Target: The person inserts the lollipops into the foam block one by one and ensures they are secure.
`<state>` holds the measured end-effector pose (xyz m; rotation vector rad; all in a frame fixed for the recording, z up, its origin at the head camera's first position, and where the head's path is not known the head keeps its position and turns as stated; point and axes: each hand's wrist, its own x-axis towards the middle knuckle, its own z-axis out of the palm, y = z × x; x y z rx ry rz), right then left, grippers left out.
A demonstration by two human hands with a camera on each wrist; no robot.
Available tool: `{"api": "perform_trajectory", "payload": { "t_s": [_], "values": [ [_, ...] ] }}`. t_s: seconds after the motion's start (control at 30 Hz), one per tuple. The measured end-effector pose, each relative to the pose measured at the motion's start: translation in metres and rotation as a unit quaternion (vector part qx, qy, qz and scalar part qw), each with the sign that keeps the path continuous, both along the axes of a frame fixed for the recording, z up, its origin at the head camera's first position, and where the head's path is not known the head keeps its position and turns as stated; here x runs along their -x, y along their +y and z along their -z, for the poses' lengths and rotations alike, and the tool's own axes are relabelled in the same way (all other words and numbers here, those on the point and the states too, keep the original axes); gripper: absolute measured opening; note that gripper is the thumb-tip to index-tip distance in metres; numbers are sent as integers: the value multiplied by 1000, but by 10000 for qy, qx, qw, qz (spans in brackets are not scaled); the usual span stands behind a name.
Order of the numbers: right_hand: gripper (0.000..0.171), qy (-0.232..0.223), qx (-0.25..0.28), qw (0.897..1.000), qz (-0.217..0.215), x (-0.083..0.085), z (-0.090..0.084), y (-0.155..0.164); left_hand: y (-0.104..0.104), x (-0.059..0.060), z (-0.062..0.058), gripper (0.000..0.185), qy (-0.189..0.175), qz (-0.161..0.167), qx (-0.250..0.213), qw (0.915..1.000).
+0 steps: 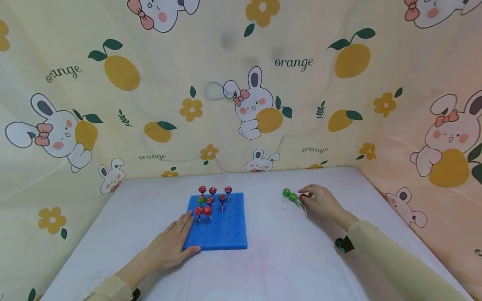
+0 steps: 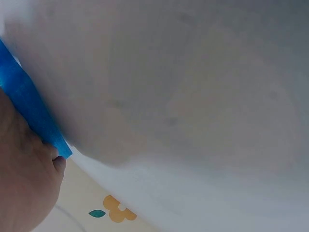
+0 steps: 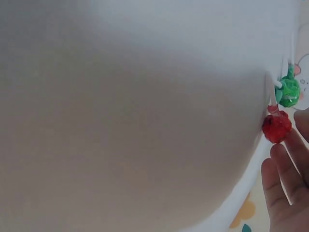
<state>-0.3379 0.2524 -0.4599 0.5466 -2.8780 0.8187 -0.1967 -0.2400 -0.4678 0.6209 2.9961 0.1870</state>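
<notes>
My left hand (image 1: pixel 169 244) rests at the left side of a blue foam block (image 1: pixel 226 234), fingers extended along its edge and the thumb at its front corner. Several lollipops stand upright in the block's back left part, mostly red ones such as this red lollipop (image 1: pixel 207 210), plus a green lollipop (image 1: pixel 201 200) and a dark purple one (image 1: pixel 222 199). Over on the right, my right hand (image 1: pixel 321 201) pinches the head of a red lollipop (image 3: pixel 276 126). Beside it lie green lollipops (image 1: pixel 286 192) on the table.
A white-covered table (image 1: pixel 282 267) carries everything. A cream curtain (image 1: pixel 211 50) printed with rabbits and oranges closes off the back and both sides. Small holes dot the blue foam's surface.
</notes>
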Motion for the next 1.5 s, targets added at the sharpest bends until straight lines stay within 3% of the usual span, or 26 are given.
{"api": "perform_trajectory", "payload": {
  "t_s": [0.53, 0.9, 1.3, 1.5],
  "values": [
    [28, -168, -51, 9997, -142, 7, 6, 6, 0, 1, 2, 100, 18, -40, 68, 10000],
    [32, -457, -104, 9989, -11, 1, 2, 3, 3, -1, -2, 100, -93, -77, 77, 9999],
    [31, -300, -3, 9995, 109, 3, 5, 8, 2, -1, -1, 100, -98, -97, 57, 9999],
    [35, -177, 362, 9991, 116, -2, 3, 11, 2, 0, 2, 100, -98, -108, 54, 9999]
  ]
}}
